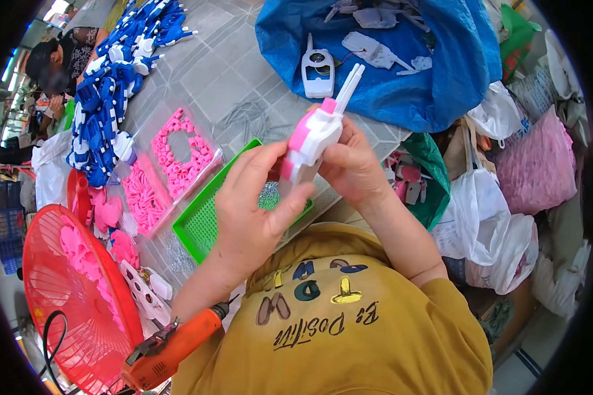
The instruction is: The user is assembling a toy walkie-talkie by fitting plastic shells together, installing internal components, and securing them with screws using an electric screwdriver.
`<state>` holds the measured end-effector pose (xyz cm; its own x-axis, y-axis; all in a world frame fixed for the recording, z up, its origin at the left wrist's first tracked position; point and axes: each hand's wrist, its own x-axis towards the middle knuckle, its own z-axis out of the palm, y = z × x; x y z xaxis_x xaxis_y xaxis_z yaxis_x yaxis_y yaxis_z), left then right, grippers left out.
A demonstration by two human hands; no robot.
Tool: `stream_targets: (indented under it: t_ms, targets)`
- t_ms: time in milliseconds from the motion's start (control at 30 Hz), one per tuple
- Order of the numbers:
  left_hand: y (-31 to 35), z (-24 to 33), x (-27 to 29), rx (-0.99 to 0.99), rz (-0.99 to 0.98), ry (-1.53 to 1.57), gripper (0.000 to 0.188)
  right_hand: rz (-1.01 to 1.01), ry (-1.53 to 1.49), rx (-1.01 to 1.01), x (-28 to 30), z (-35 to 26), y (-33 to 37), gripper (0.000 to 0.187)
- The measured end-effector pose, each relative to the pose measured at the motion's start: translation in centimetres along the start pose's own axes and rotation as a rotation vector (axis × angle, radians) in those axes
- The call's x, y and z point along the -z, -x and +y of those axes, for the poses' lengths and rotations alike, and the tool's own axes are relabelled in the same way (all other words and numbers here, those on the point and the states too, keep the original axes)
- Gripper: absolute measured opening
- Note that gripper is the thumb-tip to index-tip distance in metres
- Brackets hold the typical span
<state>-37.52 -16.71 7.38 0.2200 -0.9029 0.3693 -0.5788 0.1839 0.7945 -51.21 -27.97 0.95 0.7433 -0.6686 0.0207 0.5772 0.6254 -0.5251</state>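
Observation:
A pink and white plastic toy walkie-talkie (315, 139) is held up in front of my chest, its white antenna pointing up and to the right. My left hand (250, 204) grips its lower left side with fingers and thumb. My right hand (354, 164) is closed around its right side, with the thumb across the casing. Below my left hand lies a green plastic basket (190, 227) with small silvery pieces, probably screws, in it. An orange power screwdriver (178, 349) lies near my left forearm, at the lower left.
A blue bag (435, 85) with white toy casings (317, 74) lies at the far right. Pink small parts (191, 161) fill a clear tray on the left. Blue-white toys (105, 112) are heaped farther left, near a person (79, 56). A red basket (66, 283) stands at left.

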Motion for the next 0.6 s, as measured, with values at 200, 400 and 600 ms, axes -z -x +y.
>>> stream_targets:
  t_ms: [200,400,600]
  targets:
    - [1.0,-1.2,0.0,0.489,0.001,0.696,0.033,0.107,0.386,0.208,-2.9,-0.2,0.8,0.063]
    - [1.0,-2.1,-0.2,0.548,0.018,0.931,0.045,0.176,0.573,0.214,-4.4,0.0,1.5,0.055]
    - [0.1,-0.8,-0.2,0.466,0.029,0.798,0.064,0.133,1.057,0.486,-3.6,0.8,1.1,0.050]
